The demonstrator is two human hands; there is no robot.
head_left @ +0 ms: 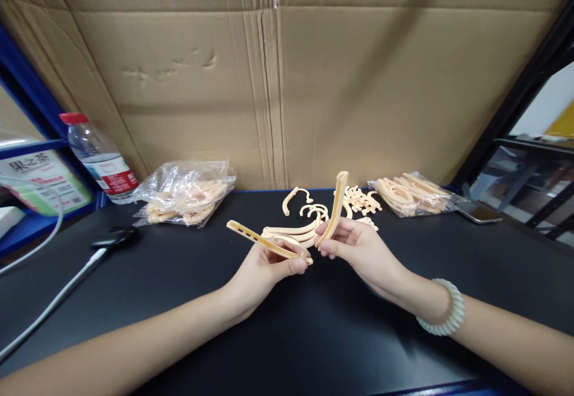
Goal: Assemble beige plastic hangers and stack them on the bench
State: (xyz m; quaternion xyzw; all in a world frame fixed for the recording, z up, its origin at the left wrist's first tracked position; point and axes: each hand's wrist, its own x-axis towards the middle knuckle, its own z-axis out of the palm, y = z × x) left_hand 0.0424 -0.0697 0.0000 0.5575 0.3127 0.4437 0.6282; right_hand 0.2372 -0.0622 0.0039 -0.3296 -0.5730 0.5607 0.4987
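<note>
Basically, black tabletop [179,264] spans below; both hands are over it mid-view, L hand [264,267] & R hand [363,249] approx. facing, each w/ fingers closed in a pinch on one strip. L strip [262,241] slants, long axis running up-left from L fingertips; R strip [338,204] stands near-upright, curved, its low end just beside L strip's thumb-side end, contact unlikely. Loose long pcs [287,230] lie just beyond both hands; small pcs [357,198] farther back, nearer R hand.

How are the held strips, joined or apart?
Apart: a gap separates the slotted strip (left hand) from the curved strip (right hand).
</note>
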